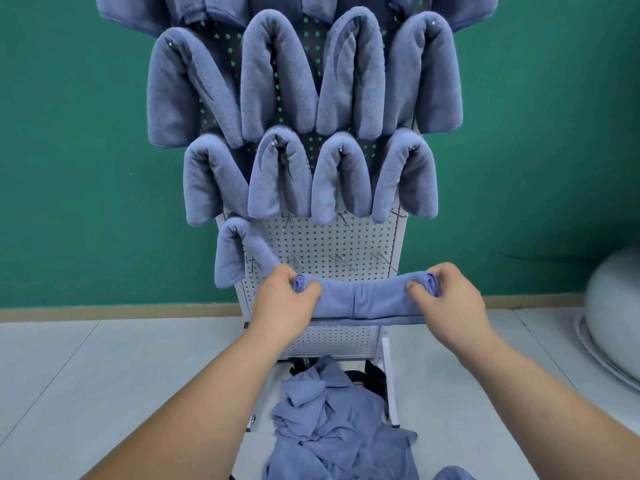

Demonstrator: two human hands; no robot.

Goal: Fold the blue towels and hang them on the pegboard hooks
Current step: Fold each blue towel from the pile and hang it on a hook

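Green wall (pixel 69 168), pegboard (pixel 329 240); towel (pixel 363 301), apparently rolled

Both hands (pixel 363 299) grip a folded towel (pixel 363 301) before the pegboard (pixel 325 244)

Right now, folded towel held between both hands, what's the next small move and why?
Probably lift the folded towel and drape its middle over the free hook beside the lone hung towel: left hand and right hand grip its ends, and that row holds only one.
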